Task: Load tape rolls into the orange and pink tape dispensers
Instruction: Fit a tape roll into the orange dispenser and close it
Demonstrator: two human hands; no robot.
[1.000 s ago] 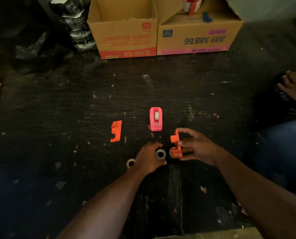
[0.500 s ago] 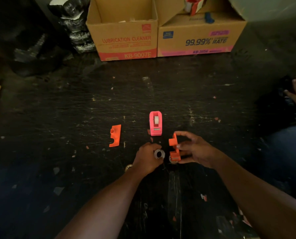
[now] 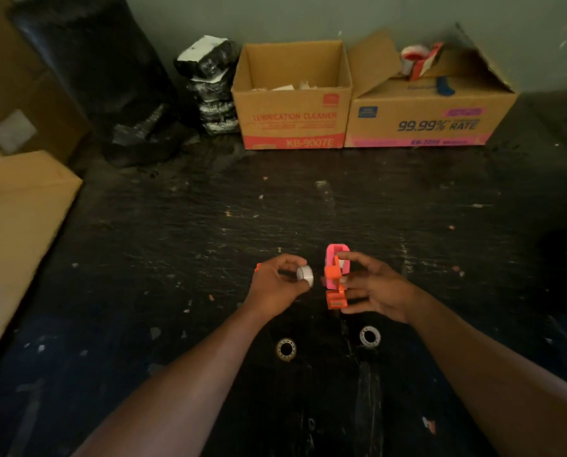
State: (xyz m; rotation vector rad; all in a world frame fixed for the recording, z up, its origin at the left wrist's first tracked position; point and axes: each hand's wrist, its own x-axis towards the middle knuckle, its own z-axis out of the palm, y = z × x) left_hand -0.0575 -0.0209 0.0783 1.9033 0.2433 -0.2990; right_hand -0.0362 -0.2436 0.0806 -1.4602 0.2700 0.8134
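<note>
Pinching a tape roll (image 3: 305, 276) in its fingertips, the left hand (image 3: 275, 286) holds it just left of the orange dispenser (image 3: 335, 288), gripped by the right hand (image 3: 374, 288) before the pink dispenser (image 3: 336, 255); both hands, low at the floor (image 3: 209, 225) a second ago, are now raised, two rolls (image 3: 286, 348) (image 3: 370, 336) left lying below

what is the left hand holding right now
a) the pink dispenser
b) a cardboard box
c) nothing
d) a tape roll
d: the left hand pinches a small tape roll at its fingertips, lifted beside the orange dispenser piece that the right hand holds.
</note>
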